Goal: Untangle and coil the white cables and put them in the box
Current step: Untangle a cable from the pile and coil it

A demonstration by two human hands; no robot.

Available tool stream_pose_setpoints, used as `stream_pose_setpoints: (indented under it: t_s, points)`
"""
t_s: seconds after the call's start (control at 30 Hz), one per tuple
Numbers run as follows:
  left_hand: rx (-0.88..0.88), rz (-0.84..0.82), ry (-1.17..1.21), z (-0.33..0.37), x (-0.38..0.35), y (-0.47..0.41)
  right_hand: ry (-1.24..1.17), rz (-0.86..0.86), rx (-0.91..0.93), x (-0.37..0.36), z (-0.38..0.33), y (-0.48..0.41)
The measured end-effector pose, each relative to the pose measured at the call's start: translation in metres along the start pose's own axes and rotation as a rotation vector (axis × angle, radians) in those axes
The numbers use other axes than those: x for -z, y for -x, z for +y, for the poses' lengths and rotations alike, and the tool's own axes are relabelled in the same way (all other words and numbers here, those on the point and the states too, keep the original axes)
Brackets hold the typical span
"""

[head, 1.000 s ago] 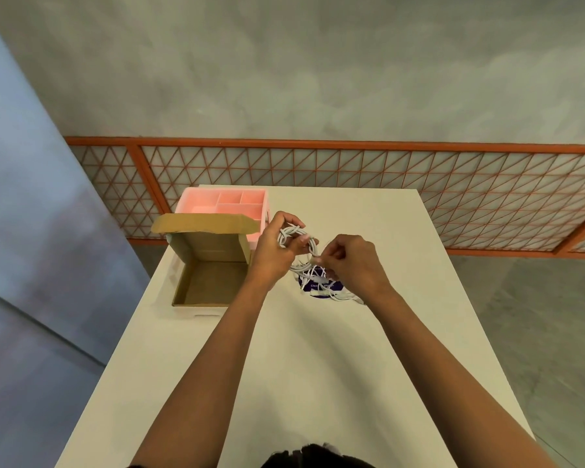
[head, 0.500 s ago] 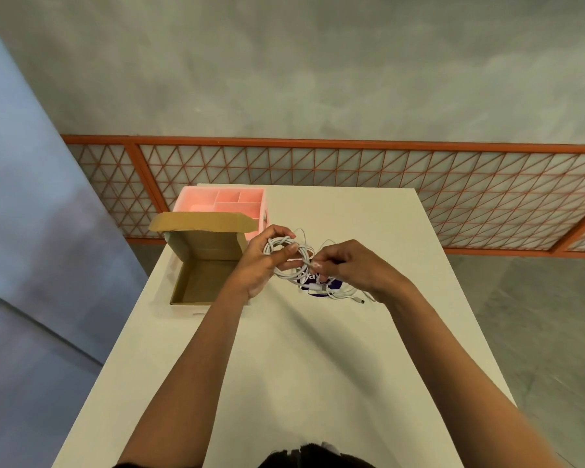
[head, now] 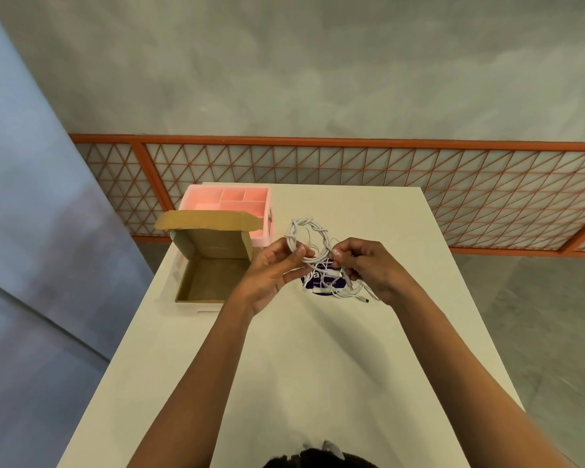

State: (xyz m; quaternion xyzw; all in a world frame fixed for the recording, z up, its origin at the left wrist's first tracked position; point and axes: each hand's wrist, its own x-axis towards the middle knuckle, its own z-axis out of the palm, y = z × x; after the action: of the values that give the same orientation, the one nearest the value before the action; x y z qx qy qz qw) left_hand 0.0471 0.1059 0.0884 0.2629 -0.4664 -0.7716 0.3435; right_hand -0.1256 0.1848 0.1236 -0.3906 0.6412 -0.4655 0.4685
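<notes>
Cables [head: 313, 243], white and tangled, hang between my two hands above the middle of the table [head: 284, 366]. My left hand [head: 271, 271] has its grip pinched on the twisted loop, which rises past my fingertips toward the far edge. My right hand [head: 368, 268] pinches a strand at the loop's near side, with loose ends and plugs trailing down under it onto a purple label [head: 321, 282] lying on the table. Left of my hands the cardboard box [head: 213, 275] sits open, lid up, and a pink tray [head: 230, 207] stands just behind it.
</notes>
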Motion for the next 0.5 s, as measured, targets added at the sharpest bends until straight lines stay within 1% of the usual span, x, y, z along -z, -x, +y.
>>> stream_pose_setpoints:
  t_s: [0.13,0.23,0.27,0.4,0.5]
  points:
    - [-0.076,0.077,-0.062,-0.003,0.000,-0.002,0.001,-0.041,0.014,0.001,0.002,-0.001]
    - [-0.134,0.104,-0.166,0.001,-0.002,-0.005,0.106,-0.068,0.045,0.004,0.006,-0.001]
    - [-0.146,0.104,-0.194,0.002,-0.002,-0.005,0.148,-0.048,0.067,0.005,0.006,-0.002]
    - [-0.136,0.110,-0.246,0.002,-0.005,-0.008,0.302,0.119,0.174,0.007,0.010,-0.006]
    - [-0.118,0.120,-0.235,0.002,-0.004,-0.010,0.213,0.123,0.128,0.003,0.014,-0.007]
